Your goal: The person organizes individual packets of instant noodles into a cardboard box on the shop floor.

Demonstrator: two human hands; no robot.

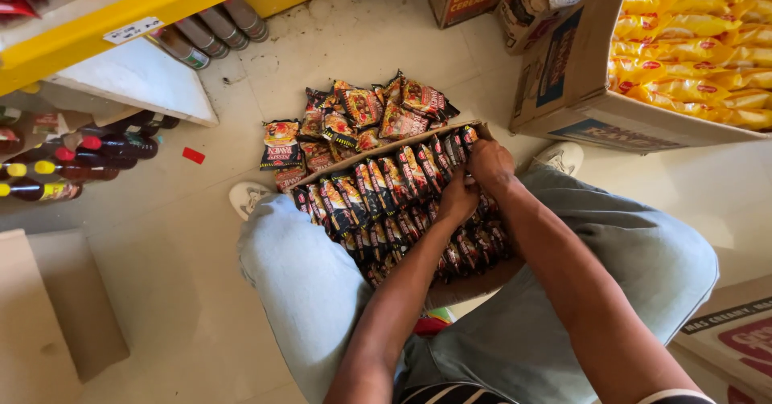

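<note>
An open cardboard box point(378, 153) rests between my knees, packed with rows of dark red and black snack packets point(366, 195) standing on edge. My left hand point(457, 199) and my right hand point(490, 164) are both down in the right part of the box, fingers closed around packets in the back row. Which packets each hand grips is partly hidden by the fingers. A loose heap of the same packets point(354, 118) lies on the floor just beyond the box.
A big carton of yellow packets point(691, 50) stands at the upper right. A yellow shelf point(153, 6) with bottles point(80, 159) below is at the left. Flat cardboard point(48, 307) lies lower left. My white shoes point(245, 199) flank the box.
</note>
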